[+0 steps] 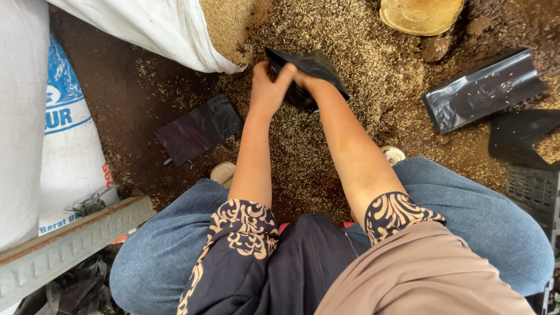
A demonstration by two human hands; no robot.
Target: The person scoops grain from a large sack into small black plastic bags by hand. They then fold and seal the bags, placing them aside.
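Black plastic bag (312, 73) is held up over the husk-strewn ground (350, 52), just in front of the mouth of a white sack (157, 26) from which husks are spilled; the bag's near edge is gripped by both hands, which are pressed together at its opening. Room is bounded on the left by the white sack and a printed sack (64, 146), with a grey channel bar (70, 242) lying below them; on the right a filled black bag (484, 87) lies on its side, well apart from the hands, and a dark crate (534, 189) is seen by the right knee; a flat empty black bag (198, 128) lies on bare soil left of the left forearm, near but not touching. Open ground is left between the knees and beyond the hands. The left hand (267, 87) is closed on the bag's rim, fingers curled; the right hand (300, 79) is likewise clenched on the rim, its fingertips hidden behind the plastic.
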